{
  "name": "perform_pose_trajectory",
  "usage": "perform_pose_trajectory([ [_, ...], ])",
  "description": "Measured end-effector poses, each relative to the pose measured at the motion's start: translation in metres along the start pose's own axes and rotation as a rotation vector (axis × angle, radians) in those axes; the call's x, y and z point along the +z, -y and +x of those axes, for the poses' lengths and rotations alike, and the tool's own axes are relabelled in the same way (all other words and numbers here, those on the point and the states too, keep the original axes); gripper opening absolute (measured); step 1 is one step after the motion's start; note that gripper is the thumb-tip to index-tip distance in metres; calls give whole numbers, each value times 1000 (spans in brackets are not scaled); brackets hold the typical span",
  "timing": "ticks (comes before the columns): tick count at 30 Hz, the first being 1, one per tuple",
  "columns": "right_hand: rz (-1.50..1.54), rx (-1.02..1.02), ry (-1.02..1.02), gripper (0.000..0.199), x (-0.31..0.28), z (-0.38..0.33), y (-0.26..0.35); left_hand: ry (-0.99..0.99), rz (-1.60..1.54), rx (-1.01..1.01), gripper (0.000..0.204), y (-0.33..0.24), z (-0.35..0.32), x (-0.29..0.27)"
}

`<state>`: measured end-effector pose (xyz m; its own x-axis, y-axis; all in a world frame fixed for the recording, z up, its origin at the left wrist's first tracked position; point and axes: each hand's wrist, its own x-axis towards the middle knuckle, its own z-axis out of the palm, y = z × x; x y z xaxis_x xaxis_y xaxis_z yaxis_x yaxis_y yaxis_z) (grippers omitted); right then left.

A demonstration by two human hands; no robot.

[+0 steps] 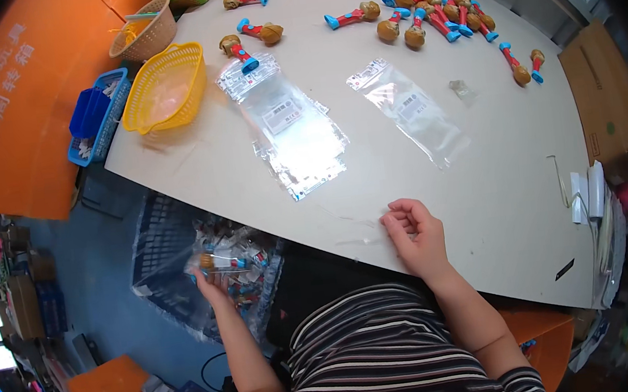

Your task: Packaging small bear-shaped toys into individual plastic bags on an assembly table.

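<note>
My left hand (pixel 212 286) is out past the table's left edge, above a blue plastic crate (pixel 152 247) lined with clear film. Its fingers are closed on a bagged toy figure (pixel 223 262), a brown-headed one in a clear bag. Several more bagged pieces (pixel 259 254) lie in the crate beneath. At the table's near edge rests my right hand (pixel 418 238), loosely curled, thumb apart from the fingers and nothing visible in it. Beyond that hand lies a single clear bag (pixel 414 113). To its left is a stack of flat clear bags (pixel 288 133) with silvery printed tops.
Loose red-and-blue figures (pixel 431 4) with brown heads are heaped at the table's far side. A yellow basket (pixel 192 75), a tan basket (pixel 159 35) and a blue basket (pixel 112 114) line the left edge. A cardboard box (pixel 606 100) stands at the right.
</note>
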<state>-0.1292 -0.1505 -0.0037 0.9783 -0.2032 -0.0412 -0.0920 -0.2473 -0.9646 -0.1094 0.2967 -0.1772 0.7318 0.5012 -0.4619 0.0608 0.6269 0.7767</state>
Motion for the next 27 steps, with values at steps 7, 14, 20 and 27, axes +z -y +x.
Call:
perform_pose_trajectory([
  [7,-75,-146,-129,15,7,-3,-8,242,544,1159,20,11,-87,194],
  [14,-63,-203,-98,15,8,-6,-14,785,1176,1183,21,16,-105,324],
  [20,129,-52,-63,17,3,-3,-9,904,1095,907,15,23,-128,318],
  [27,617,487,144,45,12,44,44,942,972,1000,10,31,-170,307],
])
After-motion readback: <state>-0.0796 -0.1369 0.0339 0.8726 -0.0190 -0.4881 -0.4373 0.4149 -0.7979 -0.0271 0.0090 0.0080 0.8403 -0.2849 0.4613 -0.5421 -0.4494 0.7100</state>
